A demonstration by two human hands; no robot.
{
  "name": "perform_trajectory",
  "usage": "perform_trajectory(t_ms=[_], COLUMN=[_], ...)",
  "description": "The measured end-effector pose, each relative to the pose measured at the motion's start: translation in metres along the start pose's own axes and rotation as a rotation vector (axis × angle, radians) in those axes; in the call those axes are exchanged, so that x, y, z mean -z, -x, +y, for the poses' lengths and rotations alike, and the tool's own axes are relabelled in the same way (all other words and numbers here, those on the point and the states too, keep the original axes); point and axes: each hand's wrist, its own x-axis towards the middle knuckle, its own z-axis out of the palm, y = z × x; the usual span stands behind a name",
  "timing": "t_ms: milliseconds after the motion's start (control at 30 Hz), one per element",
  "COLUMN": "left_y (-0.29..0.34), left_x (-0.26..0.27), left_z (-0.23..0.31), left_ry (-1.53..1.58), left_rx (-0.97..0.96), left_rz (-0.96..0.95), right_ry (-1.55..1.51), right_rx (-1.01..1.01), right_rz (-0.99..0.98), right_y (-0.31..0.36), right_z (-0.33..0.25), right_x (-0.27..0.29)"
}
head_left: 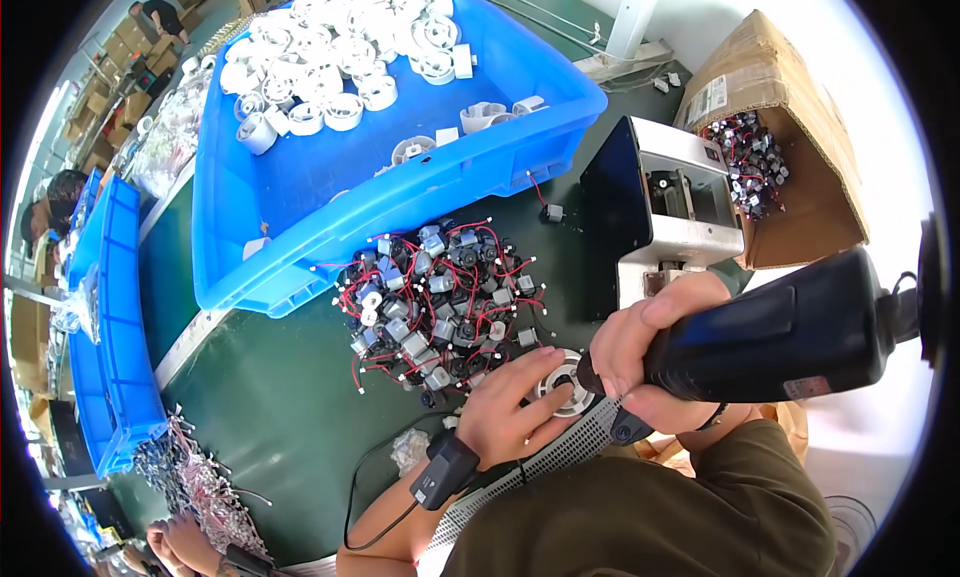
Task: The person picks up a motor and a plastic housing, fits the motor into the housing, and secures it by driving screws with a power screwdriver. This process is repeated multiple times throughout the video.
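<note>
My right hand [655, 352] is wrapped round a black electric screwdriver [780, 327], which lies nearly level with its tip end pointing left. That tip end meets a round white plastic housing [568, 402] near the table's front edge. Over the housing's left side, my left hand [512, 405] holds it with bent fingers, hiding part of it. The exact contact of the screwdriver bit is hidden by my right fingers. Just beyond my left hand lies a heap of small motors [440, 302] with red and black wires.
A big blue bin [400, 202] with many white housings stands behind the motors. On the right are a silver and black machine [690, 192] and a cardboard box [800, 167] of motors. Another person's hands [185, 542] are at lower left, beside bundled wires [210, 487].
</note>
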Motion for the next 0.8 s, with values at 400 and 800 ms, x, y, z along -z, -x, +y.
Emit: perform_trajectory(t_ms=[400,800], left_y=[-0.009,-0.001], left_x=[-0.003,-0.006], left_z=[0.000,0.000], left_ry=[-0.061,-0.080], left_rx=[-0.055,-0.064], left_rz=[0.021,0.055], right_ry=[0.056,0.151], right_rx=[0.073,0.180], right_rz=[0.143,0.335], right_y=[-0.006,-0.014], right_z=[-0.001,0.004], right_x=[-0.007,-0.024])
